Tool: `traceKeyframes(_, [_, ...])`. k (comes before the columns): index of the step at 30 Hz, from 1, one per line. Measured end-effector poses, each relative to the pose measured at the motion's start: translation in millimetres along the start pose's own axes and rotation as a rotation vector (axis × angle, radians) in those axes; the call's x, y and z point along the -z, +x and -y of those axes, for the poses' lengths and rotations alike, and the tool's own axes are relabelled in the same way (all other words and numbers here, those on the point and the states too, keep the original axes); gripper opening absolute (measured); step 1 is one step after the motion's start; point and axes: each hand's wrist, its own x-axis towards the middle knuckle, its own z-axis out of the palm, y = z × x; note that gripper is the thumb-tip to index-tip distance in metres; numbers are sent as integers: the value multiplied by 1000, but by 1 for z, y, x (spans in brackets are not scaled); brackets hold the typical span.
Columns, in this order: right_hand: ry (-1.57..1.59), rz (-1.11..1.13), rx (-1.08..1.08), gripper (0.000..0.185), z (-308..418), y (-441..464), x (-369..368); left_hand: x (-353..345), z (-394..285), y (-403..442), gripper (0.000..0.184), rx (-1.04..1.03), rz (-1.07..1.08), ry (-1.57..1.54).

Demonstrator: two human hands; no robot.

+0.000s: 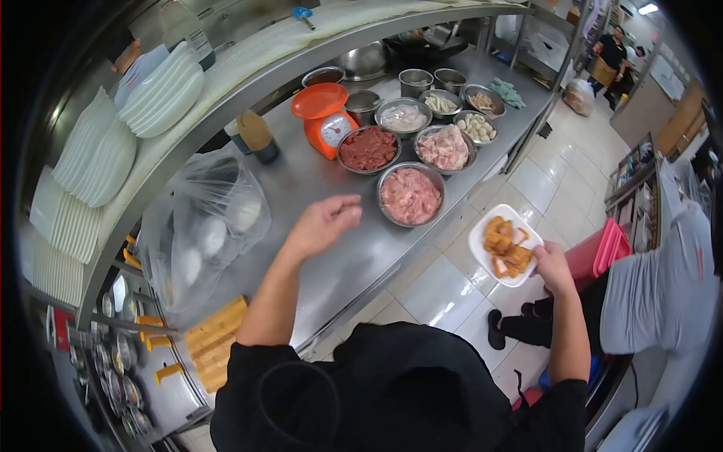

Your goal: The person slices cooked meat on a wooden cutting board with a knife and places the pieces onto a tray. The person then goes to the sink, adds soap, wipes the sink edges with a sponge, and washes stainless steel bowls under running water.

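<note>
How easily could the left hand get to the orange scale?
Probably yes: the left hand looks empty, and only bare steel tabletop seems to lie between it and the orange scale.

Scale (331, 129), orange, on desk (292, 169). Plates (94, 154), white, stacked on shelf (248, 54) above desk. Bag (226, 197), clear plastic, on desk, white items inside. Board (209, 339), wooden, near bag. Cloth (507, 92), green, at desk's far end. Bin (587, 256), pink, beside person (654, 290) in grey.

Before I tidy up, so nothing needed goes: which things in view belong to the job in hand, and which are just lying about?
Probably in use:
white tray of browned food pieces, in the right hand
pink meat, nearest the left hand

Apparently just lying about:
green cloth
clear plastic bag
wooden board
</note>
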Motion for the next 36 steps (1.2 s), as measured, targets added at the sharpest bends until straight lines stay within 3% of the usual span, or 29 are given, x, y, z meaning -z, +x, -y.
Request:
traceKeyframes(8, [78,-237,-9,32,-111,144,151,-5,-63,104,42,-5,-109,-4])
traceKeyframes(11, [-236,-414,-57,36,-145,202,205,-27,-90,163,41,24,-170,-47])
traceKeyframes(13, [84,-428,-93,36,-126,222,229,-30,-90,220,45,19,-131,6])
traceKeyframes(15, [128,-530,-186,36,-125,246,262,-42,-96,288,45,39,-74,-10])
traceKeyframes(20, [198,-739,-278,35,-151,288,364,-160,-191,438,44,-78,167,20])
traceKeyframes(25, [405,-986,-373,34,-210,324,465,-310,-262,533,42,-176,562,62])
traceKeyframes(29, [601,-1146,-430,32,-294,344,556,-400,-244,563,40,-192,711,42])
traceKeyframes(32, [632,-1342,-443,30,-359,351,629,-460,-214,572,43,82,708,-125])
traceKeyframes(33, [560,-1410,-457,42,-369,348,650,-475,-203,576,44,175,676,-139])
traceKeyframes(34, [541,-1418,-532,43,-432,351,687,-493,-186,581,44,291,584,-87])
traceKeyframes(35, [543,-1502,-552,44,-423,344,703,-508,-165,586,43,408,516,-140])
traceKeyframes(36, [563,-1538,-544,36,-453,339,728,-520,-138,589,43,468,480,-127])
